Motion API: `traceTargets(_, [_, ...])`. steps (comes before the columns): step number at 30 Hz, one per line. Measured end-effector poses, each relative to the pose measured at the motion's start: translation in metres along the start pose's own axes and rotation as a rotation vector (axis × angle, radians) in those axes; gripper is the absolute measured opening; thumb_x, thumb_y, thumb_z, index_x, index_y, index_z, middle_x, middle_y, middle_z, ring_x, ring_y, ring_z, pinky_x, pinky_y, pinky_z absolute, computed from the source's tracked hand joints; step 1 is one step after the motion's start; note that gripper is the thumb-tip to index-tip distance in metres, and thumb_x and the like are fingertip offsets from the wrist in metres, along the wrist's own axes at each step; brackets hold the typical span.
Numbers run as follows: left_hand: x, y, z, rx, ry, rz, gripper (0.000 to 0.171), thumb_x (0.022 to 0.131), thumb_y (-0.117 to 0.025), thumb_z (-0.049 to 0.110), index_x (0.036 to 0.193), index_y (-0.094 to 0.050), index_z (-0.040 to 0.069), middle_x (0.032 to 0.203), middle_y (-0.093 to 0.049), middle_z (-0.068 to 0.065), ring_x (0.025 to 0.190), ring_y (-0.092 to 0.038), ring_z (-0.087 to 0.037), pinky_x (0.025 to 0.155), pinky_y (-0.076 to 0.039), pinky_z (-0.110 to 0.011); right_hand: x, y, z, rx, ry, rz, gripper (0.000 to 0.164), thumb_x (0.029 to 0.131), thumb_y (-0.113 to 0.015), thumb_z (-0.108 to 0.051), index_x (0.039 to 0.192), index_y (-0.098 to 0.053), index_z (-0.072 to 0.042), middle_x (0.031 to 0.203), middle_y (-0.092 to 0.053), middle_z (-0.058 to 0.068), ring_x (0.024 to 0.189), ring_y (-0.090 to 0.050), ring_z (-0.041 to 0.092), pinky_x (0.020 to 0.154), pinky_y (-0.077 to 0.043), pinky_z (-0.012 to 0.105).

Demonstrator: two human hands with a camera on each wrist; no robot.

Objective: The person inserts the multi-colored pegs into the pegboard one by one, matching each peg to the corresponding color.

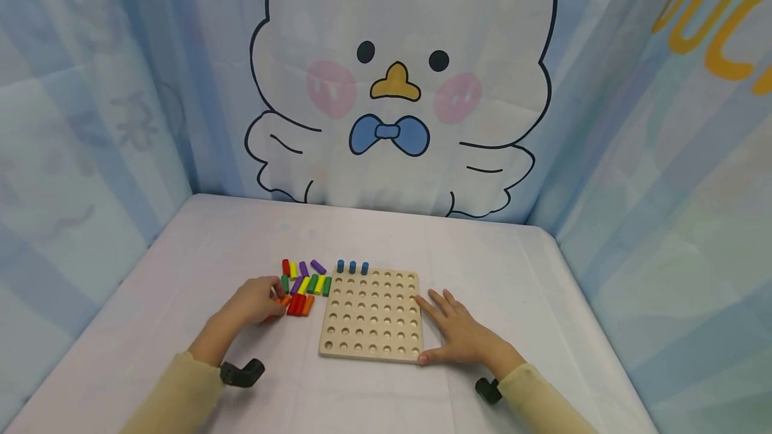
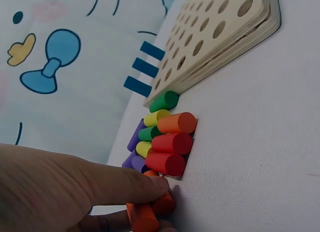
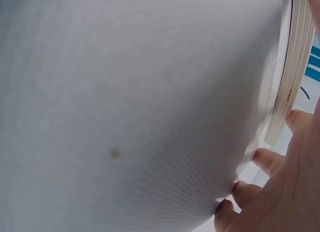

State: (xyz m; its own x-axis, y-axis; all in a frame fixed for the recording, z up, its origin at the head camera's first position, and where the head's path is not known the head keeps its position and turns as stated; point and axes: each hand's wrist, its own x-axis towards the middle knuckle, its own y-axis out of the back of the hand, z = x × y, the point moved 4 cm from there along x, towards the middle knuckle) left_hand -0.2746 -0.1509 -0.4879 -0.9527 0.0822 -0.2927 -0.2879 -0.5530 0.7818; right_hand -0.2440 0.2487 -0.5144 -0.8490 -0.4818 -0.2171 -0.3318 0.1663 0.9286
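Note:
A square wooden peg board [image 1: 371,353] with rows of round holes lies on the table; several blue pegs [image 1: 352,267] stand upright along its far edge. My left hand [image 1: 258,298] is at the left end of a group of coloured pegs, thumb and fingers curled round an orange peg [image 2: 143,218]. Another orange-red peg [image 2: 164,204] sits under the thumb tip, partly hidden. My right hand [image 1: 461,332] lies with fingers spread at the board's right side, its thumb at the near corner and a fingertip at the edge.
Loose red [image 1: 297,305], yellow [image 1: 320,284], green [image 1: 327,286] and purple pegs [image 1: 318,266] lie close together left of the board. A white cloth covers the table [image 1: 494,266]. Behind it hangs a curtain [image 1: 398,179] with a cartoon bird, and curtains flank both sides.

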Motion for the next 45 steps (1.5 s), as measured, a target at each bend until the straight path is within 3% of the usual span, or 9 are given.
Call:
traceTargets(6, [0.002,0.003,-0.001,-0.053,-0.018,0.073,0.019,0.090,-0.075,0.010,0.104,-0.064,0.003,0.087,-0.062,-0.009,0.076,-0.056,-0.022,0.063,-0.050,-0.028,0.001,-0.001,-0.001,-0.001,0.003,0.000,0.117,0.077,-0.070,-0.078,0.167,-0.016,-0.025,0.172,-0.014,0.018,0.157,-0.006,0.050,0.124,-0.017,0.065])
traceTargets(12, [0.004,0.004,0.008,-0.041,-0.036,0.141,0.014,0.092,-0.074,0.010,0.103,-0.066,0.006,0.088,-0.063,-0.008,0.076,-0.057,-0.022,0.063,-0.050,-0.027,0.000,0.000,-0.001,-0.003,-0.004,-0.002,0.117,0.077,-0.069,-0.079,0.167,-0.017,-0.025,0.172,-0.015,0.018,0.157,-0.007,0.050,0.124,-0.017,0.064])
traceTargets(28, [0.022,-0.007,0.050,-0.133,-0.108,0.155,0.017,0.090,-0.078,0.007,0.098,-0.062,0.009,0.089,-0.063,-0.007,0.078,-0.057,-0.021,0.064,-0.048,-0.028,-0.001,-0.001,0.001,-0.001,0.016,0.011,0.115,0.078,-0.070,-0.077,0.167,-0.017,-0.025,0.172,-0.015,0.020,0.156,-0.008,0.052,0.124,-0.018,0.065])
traceTargets(37, [0.032,-0.013,0.070,-0.195,-0.153,0.225,0.020,0.090,-0.079,0.010,0.094,-0.060,0.010,0.090,-0.065,-0.006,0.079,-0.057,-0.020,0.068,-0.049,-0.029,-0.001,0.000,0.000,-0.001,0.012,0.006,0.115,0.078,-0.070,-0.078,0.166,-0.018,-0.025,0.172,-0.015,0.019,0.156,-0.007,0.052,0.123,-0.018,0.066])
traceTargets(45, [0.036,-0.021,0.081,-0.270,-0.219,0.307,0.017,0.090,-0.079,0.007,0.093,-0.063,0.009,0.097,-0.071,-0.008,0.084,-0.066,-0.020,0.072,-0.055,-0.033,-0.001,-0.001,0.002,-0.013,-0.005,-0.003,0.117,0.077,-0.068,-0.080,0.167,-0.017,-0.026,0.173,-0.014,0.016,0.158,-0.006,0.049,0.124,-0.017,0.064])
